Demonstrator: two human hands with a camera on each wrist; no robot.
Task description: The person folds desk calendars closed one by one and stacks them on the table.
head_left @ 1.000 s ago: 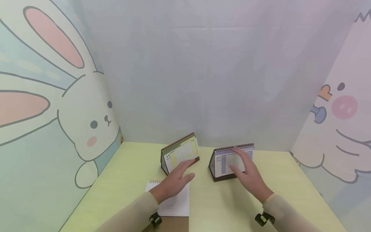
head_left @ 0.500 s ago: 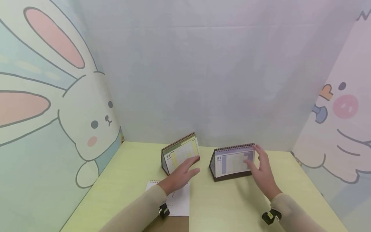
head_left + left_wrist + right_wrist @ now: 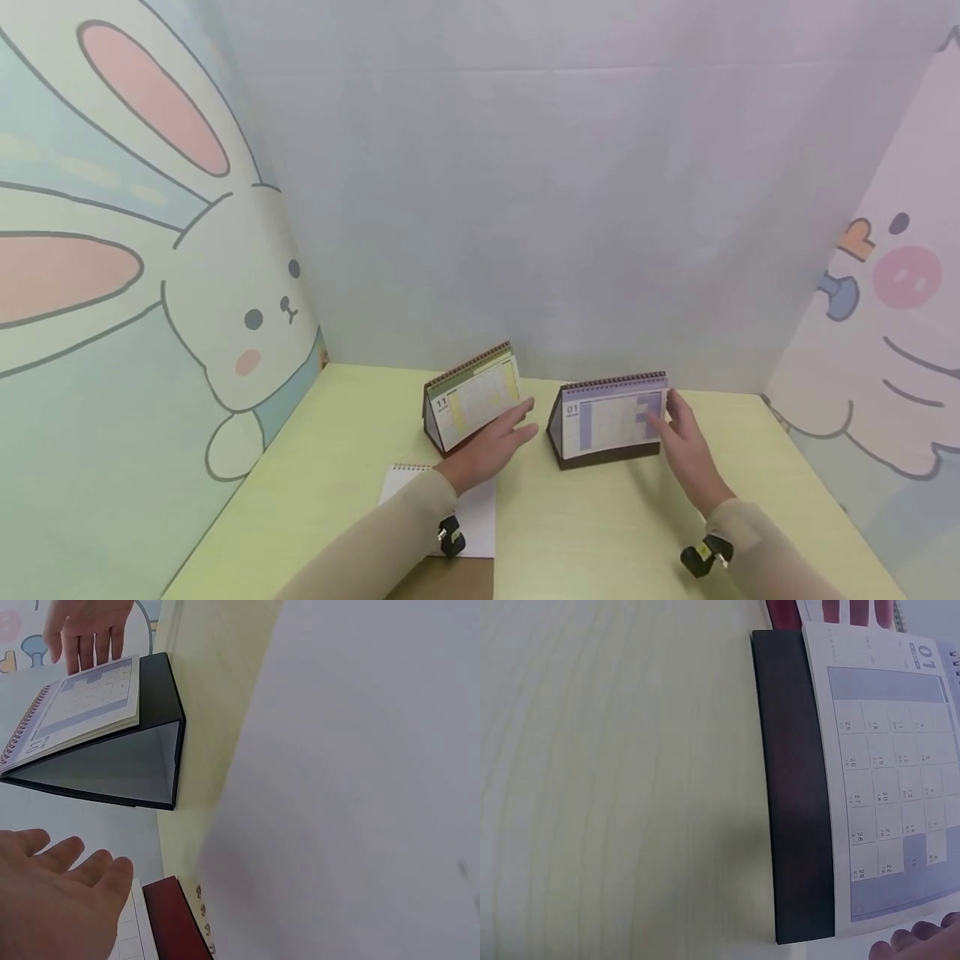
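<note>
A desk calendar (image 3: 617,425) with a purple-trimmed "01" page stands tent-like on the table, its spiral on top. At its right end is my right hand (image 3: 692,457), thumb in front of the page and fingertips (image 3: 901,946) close by the end edge. My left hand (image 3: 487,448), fingers extended and holding nothing, hovers between the two standing calendars, overlapping the lower right corner of the yellow-and-green "11" calendar (image 3: 476,402). That calendar is angled, its right end farther back. Under my left forearm lies a white spiral-bound pad (image 3: 478,527), partly hidden by the sleeve.
The pale yellow table (image 3: 577,533) ends at a plain grey backdrop (image 3: 480,208). Cartoon-printed panels rise on both sides, with a rabbit (image 3: 225,317) at left. A brown strip (image 3: 450,581) shows below the white pad.
My right hand has moved from in front of the purple calendar to its right end. The left hand has drifted right, away from the "11" page. Both standing calendars keep their places.
</note>
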